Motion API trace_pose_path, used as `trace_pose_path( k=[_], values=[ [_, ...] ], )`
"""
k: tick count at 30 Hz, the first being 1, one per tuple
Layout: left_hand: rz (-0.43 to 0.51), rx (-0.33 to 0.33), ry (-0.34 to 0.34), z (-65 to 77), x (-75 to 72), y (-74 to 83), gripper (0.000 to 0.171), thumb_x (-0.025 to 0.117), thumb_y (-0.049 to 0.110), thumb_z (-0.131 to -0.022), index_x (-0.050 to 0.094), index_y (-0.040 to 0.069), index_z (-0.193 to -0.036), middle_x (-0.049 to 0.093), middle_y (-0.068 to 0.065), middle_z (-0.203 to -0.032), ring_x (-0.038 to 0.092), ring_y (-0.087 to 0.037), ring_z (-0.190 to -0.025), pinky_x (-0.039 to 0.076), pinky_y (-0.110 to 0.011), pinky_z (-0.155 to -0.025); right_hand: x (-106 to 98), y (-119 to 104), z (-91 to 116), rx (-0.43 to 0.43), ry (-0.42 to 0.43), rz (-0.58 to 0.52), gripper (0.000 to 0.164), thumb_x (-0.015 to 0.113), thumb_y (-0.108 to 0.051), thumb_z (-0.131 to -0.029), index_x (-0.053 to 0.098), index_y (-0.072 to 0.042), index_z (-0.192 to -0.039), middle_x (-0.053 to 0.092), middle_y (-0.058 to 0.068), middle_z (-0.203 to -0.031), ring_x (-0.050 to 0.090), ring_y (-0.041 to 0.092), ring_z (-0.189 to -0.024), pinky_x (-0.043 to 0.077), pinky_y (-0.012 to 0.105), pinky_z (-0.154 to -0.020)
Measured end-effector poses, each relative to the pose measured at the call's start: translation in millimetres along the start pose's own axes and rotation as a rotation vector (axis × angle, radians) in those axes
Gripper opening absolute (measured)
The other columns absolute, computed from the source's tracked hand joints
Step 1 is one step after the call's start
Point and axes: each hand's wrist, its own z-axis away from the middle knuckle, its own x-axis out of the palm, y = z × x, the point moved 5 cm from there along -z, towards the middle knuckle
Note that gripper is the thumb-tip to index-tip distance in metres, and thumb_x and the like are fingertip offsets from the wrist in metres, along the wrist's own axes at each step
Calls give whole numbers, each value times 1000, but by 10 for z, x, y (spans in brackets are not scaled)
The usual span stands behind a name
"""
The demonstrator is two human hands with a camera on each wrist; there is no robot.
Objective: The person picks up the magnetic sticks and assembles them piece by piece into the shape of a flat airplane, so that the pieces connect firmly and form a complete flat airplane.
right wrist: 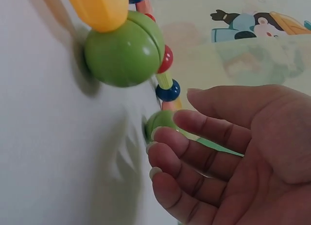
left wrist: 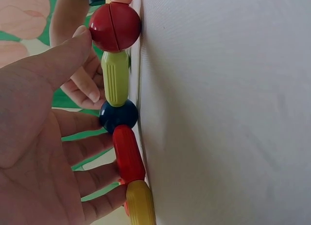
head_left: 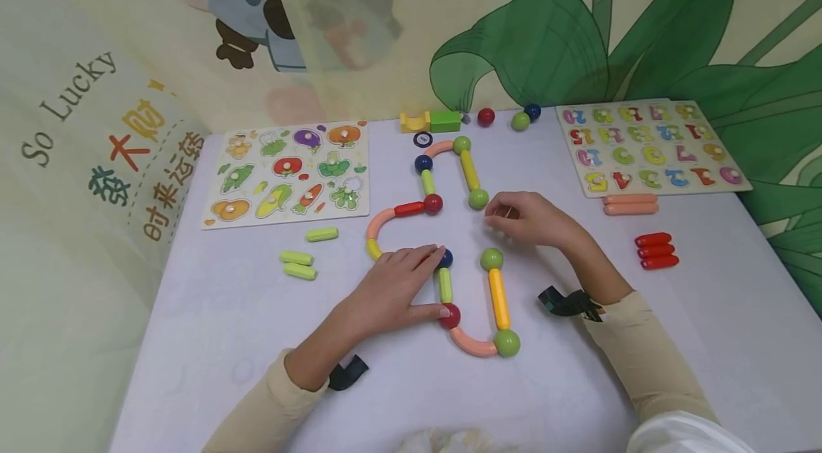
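A winding chain of balls and rods lies on the white table. My left hand spreads over its lower part. Its thumb touches a red ball, and its fingers lie against a dark blue ball and a red rod. Between those balls sits a light green rod. My right hand hovers with loosely curled fingers and holds nothing. It is beside the upper green ball, which ends a yellow rod. Nearer me, another green ball tops an orange-yellow rod.
Left are a vegetable puzzle board and loose light green rods. Right are a number puzzle board, pink rods and red rods. Spare balls and a green block stand at the back.
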Motion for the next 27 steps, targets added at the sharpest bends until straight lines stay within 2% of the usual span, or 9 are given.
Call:
trace_pose_path(
  k=[5,8,12,16,20,24,27],
  values=[
    [-2,-8,-4,-1,6,2,89,50,68,-74,27,17,-143,32,-3,-141,31,-19,-125,33,-40,-96,-101,45,94,17,5,25,16,62,-22,-86,63,-12,-99,59,2,-84,52,20,-71,48,31,-59],
    [-21,-16,0,20,8,14,88,51,67,-74,27,16,-143,31,-3,-142,30,-20,-126,32,-41,-97,-159,32,109,-9,8,55,17,62,-20,-86,63,-10,-100,59,2,-85,51,20,-72,47,30,-60],
    [-59,7,-2,104,15,80,86,53,64,-76,28,15,-142,27,-5,-144,23,-25,-131,26,-45,-101,-233,-129,2,-86,-7,109,19,63,-19,-85,63,-9,-102,60,1,-87,51,18,-74,48,29,-61],
    [-59,72,-16,235,26,186,85,57,60,-76,30,13,-142,23,-6,-147,17,-26,-133,20,-46,-103,-236,-395,-237,-158,-50,162,20,64,-18,-84,64,-9,-102,61,-2,-88,54,16,-77,49,28,-66],
    [-7,125,-65,389,45,298,83,60,57,-76,29,16,-142,21,-2,-147,15,-26,-134,21,-48,-103,-55,-671,-599,-235,-149,223,18,63,-20,-85,64,-11,-100,62,-4,-85,55,13,-77,48,25,-67],
    [29,178,-145,509,118,400,80,55,57,-80,24,20,-144,16,3,-149,9,-25,-135,19,-48,-103,249,-995,-951,-320,-244,287,18,61,-23,-86,64,-13,-101,60,-5,-85,53,13,-76,47,23,-66],
    [42,223,-172,572,164,461,78,52,56,-82,22,21,-144,13,5,-149,6,-23,-136,18,-48,-104,494,-1260,-1150,-395,-277,336,21,60,-26,-87,64,-14,-104,59,-6,-90,51,11,-78,45,21,-69]
  ],
)
